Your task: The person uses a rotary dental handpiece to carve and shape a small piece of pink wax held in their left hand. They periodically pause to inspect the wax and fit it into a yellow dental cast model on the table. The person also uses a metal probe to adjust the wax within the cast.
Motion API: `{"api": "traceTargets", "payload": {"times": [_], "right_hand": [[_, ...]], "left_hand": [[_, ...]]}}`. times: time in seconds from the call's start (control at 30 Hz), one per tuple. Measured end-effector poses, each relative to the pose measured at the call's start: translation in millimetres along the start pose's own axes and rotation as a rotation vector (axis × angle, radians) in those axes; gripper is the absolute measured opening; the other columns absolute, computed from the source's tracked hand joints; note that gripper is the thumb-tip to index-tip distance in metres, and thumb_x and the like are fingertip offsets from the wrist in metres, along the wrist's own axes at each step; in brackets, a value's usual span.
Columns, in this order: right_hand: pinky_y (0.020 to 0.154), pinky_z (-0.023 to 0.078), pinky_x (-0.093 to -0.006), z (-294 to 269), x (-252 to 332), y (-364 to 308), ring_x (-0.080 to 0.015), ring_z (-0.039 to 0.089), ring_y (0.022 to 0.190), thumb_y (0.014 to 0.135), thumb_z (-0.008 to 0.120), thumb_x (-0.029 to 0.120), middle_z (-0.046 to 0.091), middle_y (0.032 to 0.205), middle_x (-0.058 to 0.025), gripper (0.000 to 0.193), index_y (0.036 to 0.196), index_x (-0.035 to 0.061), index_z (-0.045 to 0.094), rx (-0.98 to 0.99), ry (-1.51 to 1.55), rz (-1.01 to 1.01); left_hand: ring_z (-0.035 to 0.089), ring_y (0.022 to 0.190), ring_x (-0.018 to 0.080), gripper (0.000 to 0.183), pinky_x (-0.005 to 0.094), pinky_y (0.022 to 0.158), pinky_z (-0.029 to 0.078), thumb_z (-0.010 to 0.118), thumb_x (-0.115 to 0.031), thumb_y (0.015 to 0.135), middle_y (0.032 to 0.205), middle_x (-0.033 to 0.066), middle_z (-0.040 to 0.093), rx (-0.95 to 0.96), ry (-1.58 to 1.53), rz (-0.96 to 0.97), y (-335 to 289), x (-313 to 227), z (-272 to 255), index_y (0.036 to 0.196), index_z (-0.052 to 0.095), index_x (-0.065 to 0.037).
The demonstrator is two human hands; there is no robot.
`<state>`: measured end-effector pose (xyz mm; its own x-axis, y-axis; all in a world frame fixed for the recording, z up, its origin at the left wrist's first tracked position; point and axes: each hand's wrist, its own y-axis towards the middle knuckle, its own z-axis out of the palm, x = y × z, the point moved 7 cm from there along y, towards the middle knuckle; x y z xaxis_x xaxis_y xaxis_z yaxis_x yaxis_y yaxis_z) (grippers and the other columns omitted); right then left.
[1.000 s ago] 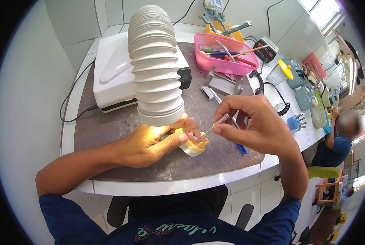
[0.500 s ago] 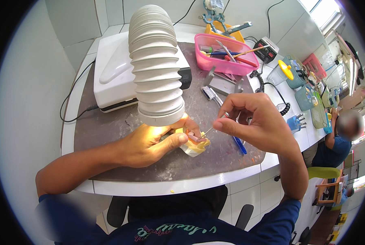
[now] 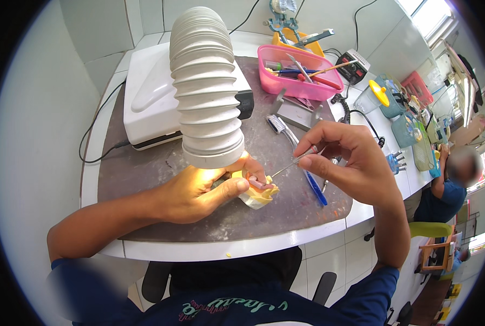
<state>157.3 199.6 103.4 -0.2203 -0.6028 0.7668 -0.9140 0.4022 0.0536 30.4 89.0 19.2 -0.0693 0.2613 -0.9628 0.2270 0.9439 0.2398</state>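
Observation:
A dental plaster model (image 3: 256,201), yellow and white with pink wax-like material on it, is gripped by my left hand (image 3: 199,191) under the mouth of a ribbed white hose. My left thumb and fingers close round it and hide part of it. Between the thumb and fingers of my right hand (image 3: 347,165) is a thin metal dental instrument (image 3: 287,169). Its tip points down-left and lies close to the model's right side; I cannot tell if they touch. Beyond my right hand lie a toothbrush (image 3: 278,125) and a blue-handled tool (image 3: 315,188).
The ribbed hose (image 3: 207,92) arches over the mat from a white machine (image 3: 150,98). A pink bin of tools (image 3: 299,87) stands at the back, beside a grey metal holder (image 3: 297,112). Farther right are a control box (image 3: 354,66), baskets and a seated person (image 3: 451,185).
My right hand has shifted slightly right, drawing the instrument's tip back from the model, so more of its shaft shows. My left hand and the model stay put.

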Motion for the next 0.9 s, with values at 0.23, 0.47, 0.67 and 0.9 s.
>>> {"api": "traceTargets", "payload": {"times": [0.23, 0.47, 0.67, 0.9], "right_hand": [[0.064, 0.052, -0.0279, 8, -35, -3, -0.0150, 0.066, 0.069, 0.079, 0.067, 0.007, 0.066, 0.078, -0.0071, 0.010, 0.085, 0.0004, 0.060, -0.250, -0.119, -0.055], [0.068, 0.052, -0.0332, 37, -26, -9, -0.0254, 0.067, 0.078, 0.079, 0.070, 0.005, 0.066, 0.083, -0.0103, 0.011, 0.088, 0.0041, 0.063, -0.295, -0.465, -0.308], [0.066, 0.051, -0.0294, 37, -3, -12, -0.0190, 0.065, 0.074, 0.080, 0.071, 0.004, 0.068, 0.086, -0.0089, 0.010, 0.089, 0.0020, 0.068, -0.125, -0.171, -0.270], [0.060, 0.050, -0.0304, 43, 5, -9, -0.0204, 0.065, 0.070, 0.073, 0.073, 0.002, 0.065, 0.078, -0.0068, 0.012, 0.083, 0.0028, 0.066, -0.080, -0.243, -0.328]], "left_hand": [[0.054, 0.108, 0.0152, 0.018, 0.0321, 0.098, 0.041, 0.063, -0.012, 0.095, 0.110, 0.0057, 0.053, -0.078, -0.031, -0.100, -5, 6, -1, 0.110, 0.055, -0.004], [0.055, 0.109, 0.0150, 0.031, 0.0333, 0.100, 0.041, 0.074, -0.010, 0.087, 0.108, 0.0043, 0.056, -0.105, 0.089, -0.052, -6, 2, -6, 0.111, 0.055, -0.005], [0.056, 0.106, 0.0147, 0.031, 0.0329, 0.097, 0.042, 0.074, -0.008, 0.087, 0.108, 0.0042, 0.056, -0.091, 0.111, -0.058, -6, 3, -6, 0.111, 0.055, -0.006], [0.055, 0.104, 0.0134, 0.029, 0.0311, 0.094, 0.043, 0.073, -0.008, 0.087, 0.107, 0.0039, 0.056, -0.077, 0.102, -0.043, -6, 2, -4, 0.110, 0.055, -0.006]]}}
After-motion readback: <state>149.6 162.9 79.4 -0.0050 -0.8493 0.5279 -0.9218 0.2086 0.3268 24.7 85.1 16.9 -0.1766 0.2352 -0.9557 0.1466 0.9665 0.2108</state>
